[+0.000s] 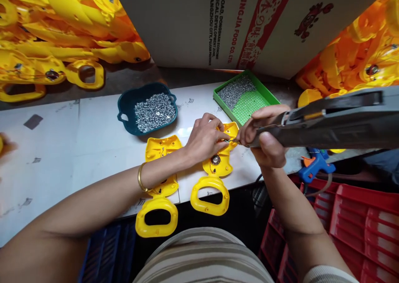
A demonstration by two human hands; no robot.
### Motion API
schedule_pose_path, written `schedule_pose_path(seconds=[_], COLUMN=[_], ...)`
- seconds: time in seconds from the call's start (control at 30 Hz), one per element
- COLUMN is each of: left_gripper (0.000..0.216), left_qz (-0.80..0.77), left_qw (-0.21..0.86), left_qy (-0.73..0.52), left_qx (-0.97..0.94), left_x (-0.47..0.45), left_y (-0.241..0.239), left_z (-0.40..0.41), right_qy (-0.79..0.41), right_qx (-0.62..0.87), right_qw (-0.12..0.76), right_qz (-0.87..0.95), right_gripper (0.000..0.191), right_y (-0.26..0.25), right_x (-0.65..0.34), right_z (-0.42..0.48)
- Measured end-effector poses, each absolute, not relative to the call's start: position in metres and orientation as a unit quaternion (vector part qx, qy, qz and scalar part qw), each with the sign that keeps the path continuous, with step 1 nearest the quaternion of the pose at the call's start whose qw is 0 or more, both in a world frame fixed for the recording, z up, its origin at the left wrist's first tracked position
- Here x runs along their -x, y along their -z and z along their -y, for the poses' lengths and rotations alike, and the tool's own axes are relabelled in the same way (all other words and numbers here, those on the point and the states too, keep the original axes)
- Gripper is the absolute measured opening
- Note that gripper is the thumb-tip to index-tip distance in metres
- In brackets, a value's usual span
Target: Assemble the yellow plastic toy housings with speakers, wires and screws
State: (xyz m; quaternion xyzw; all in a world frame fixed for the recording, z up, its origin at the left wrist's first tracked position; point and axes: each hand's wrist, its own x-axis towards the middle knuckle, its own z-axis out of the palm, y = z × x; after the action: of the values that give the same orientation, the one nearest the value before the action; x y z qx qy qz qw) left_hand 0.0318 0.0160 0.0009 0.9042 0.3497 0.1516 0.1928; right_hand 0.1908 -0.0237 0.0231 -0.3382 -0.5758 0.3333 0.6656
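My right hand (268, 146) is wrapped round a grey power screwdriver (330, 129), whose bit points left. Its tip meets a yellow plastic shell half (224, 166) with a ring-shaped handle, a round metal part and thin wires inside. Over the upper part of this shell, my left hand (205, 137) has its fingers pinched beside the bit; whatever they hold is too small to make out. A second yellow shell half (163, 146) lies to the left, partly hidden under my left forearm, its handle overhanging the table's front edge.
Small metal screws fill part of a teal basin (124, 104) and a green tray (264, 96). Behind stands a large cardboard box (181, 29), with yellow shells (75, 17) piled on both sides. A blue glue gun (316, 166) and red crates (352, 216) are at right.
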Motion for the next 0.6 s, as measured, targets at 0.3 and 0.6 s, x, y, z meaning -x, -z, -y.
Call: schedule_pose_path(seconds=[0.3, 0.6], left_gripper=[0.012, 0.013], left_qz=[-0.339, -0.345], left_qw=[0.224, 0.224], left_qy=[-0.226, -0.207], left_qx=[-0.885, -0.888], left_x=[-0.026, -0.024], left_y=[0.01, 0.01], left_z=[-0.017, -0.017], right_qy=[-0.322, -0.313], right_qx=[0.291, 0.299], right_qw=[0.72, 0.732], right_qz=[0.541, 0.526], right_gripper=[0.021, 0.02], right_y=[-0.041, -0.043], right_x=[-0.186, -0.182], right_z=[0.029, 0.03])
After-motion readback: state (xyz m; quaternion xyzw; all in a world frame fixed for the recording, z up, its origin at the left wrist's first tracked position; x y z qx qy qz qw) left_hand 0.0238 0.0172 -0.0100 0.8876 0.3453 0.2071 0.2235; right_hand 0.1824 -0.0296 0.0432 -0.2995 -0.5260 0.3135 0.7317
